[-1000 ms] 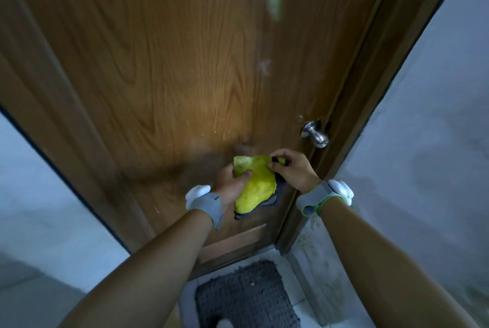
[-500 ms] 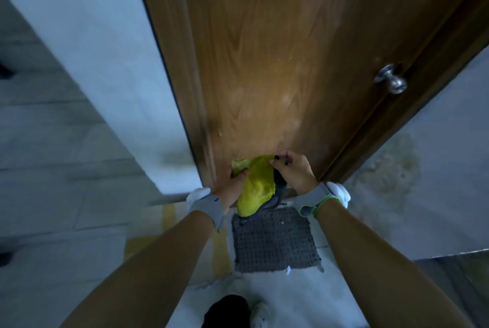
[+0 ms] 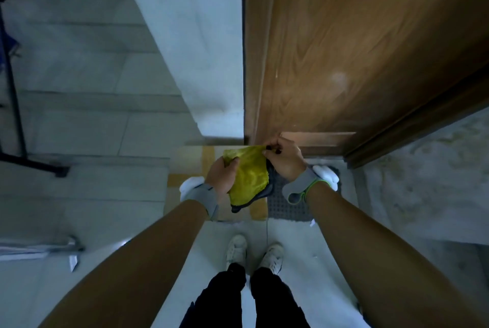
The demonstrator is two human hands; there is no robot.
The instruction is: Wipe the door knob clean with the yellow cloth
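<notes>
Pale grey floor tiles [image 3: 79, 126] filled the left of the room, with a dark metal stand [image 3: 18, 115] along the far edge and a white wall [image 3: 190, 36] rising beside it. Moving right, the person's left hand [image 3: 221, 176] was closed around the near side of the yellow cloth [image 3: 248, 174], thumb pressed into its face, a grey wrist strap [image 3: 203, 199] just behind. The cloth hung between both hands in front of the body, low by the foot of the wooden door [image 3: 357, 49], its dark backing showing at the lower edge. The right hand [image 3: 284, 158] pinched the cloth's top corner with fingertips drawn together, its own grey strap with a green loop [image 3: 300, 188] at the wrist. Below them lay a grey mat [image 3: 288, 206] and a strip of cardboard [image 3: 190, 158], and white shoes [image 3: 254, 252] stood on the floor. The door knob was out of sight.
</notes>
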